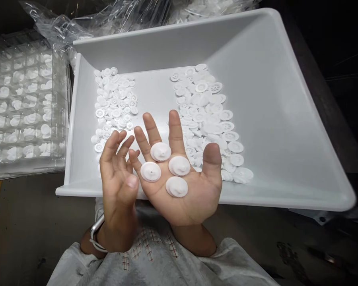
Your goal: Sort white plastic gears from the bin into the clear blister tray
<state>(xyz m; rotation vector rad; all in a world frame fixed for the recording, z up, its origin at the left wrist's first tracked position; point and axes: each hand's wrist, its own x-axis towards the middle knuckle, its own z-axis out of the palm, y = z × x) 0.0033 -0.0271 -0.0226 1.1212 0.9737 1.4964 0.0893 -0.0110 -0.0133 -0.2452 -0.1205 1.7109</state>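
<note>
You have a pale grey plastic bin (286, 103) in front of you, with two separate heaps of white plastic parts on its floor. The left heap (113, 95) is made up of smaller round gears, some of them spoked; the right heap (210, 115) has larger discs and spoked wheels, spread in a band running towards you. A bare strip of the bin floor lies between the two, and your hands cover part of the near end. Just beside the bin, on the left, sits a clear plastic compartment tray (20, 107), its rows of pockets holding small white pieces whose shapes blur through the plastic. Crumpled clear plastic wrap (116, 20) lies along the far side of the bin. Your right hand (181, 190) is spread palm up above the near part of the bin, fingers apart and thumb out to the side, bearing four white toothed gears (179, 165) without closing on them: one lies at the base of the fingers, the other three lower on the palm. Your left hand (119, 182) is loosely curled just beside it, with its thumb apart from the bent fingertips and its grasp relaxed. A metal-and-white band (97, 234) circles your left wrist, above your light grey clothing (158, 262) with its checked patches.
</note>
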